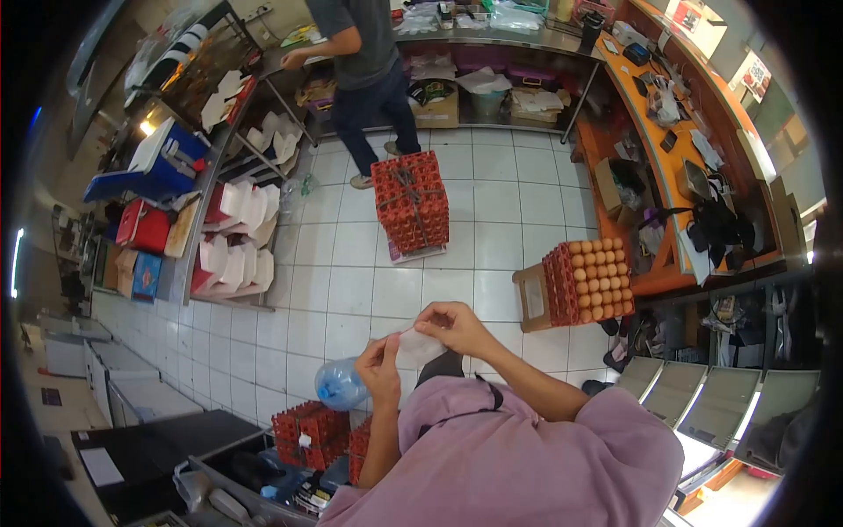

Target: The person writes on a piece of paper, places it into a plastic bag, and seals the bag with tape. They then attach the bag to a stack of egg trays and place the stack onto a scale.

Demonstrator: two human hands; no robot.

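Between my two hands hangs a small, thin whitish sheet that looks like a clear plastic bag (420, 346). My left hand (380, 369) pinches its left edge, with thumb and fingers pressed together. At the upper right edge, my right hand (450, 328) grips it the same way. A large blue water jug (341, 385) stands just left of my left hand, partly hidden by it. Farther off, a tall stack of red egg trays (410, 202) tied with dark cord sits on the floor. To the right, brown eggs (601, 279) fill the top of another tray stack.
A person (360, 70) in a dark shirt walks near the back counter. Shelves with white and red boxes (237, 268) line the left. An orange counter (654, 114) runs along the right. More red trays (309, 433) lie at lower left.
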